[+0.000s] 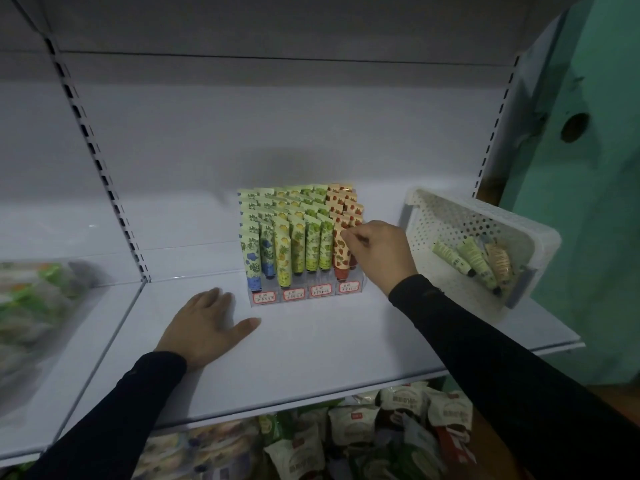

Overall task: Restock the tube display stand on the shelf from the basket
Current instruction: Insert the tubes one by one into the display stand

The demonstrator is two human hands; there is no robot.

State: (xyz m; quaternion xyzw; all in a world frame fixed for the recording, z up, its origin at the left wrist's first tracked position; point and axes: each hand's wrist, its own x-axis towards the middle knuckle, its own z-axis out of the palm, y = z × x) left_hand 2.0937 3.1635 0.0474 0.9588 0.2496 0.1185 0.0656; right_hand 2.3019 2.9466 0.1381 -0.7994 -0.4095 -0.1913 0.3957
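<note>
A clear tiered display stand sits mid-shelf, packed with upright tubes in blue, yellow, green and red strawberry prints. My right hand is at the stand's right column and pinches the top of a red strawberry tube in the front row. My left hand rests flat on the shelf, fingers spread, just left of the stand's front. A white perforated basket stands tilted at the right end of the shelf and holds three loose tubes.
The white shelf board has bare surface in front of the stand. Bagged goods lie on the neighbouring shelf at left. Snack packets fill the level below. A green wall stands at right.
</note>
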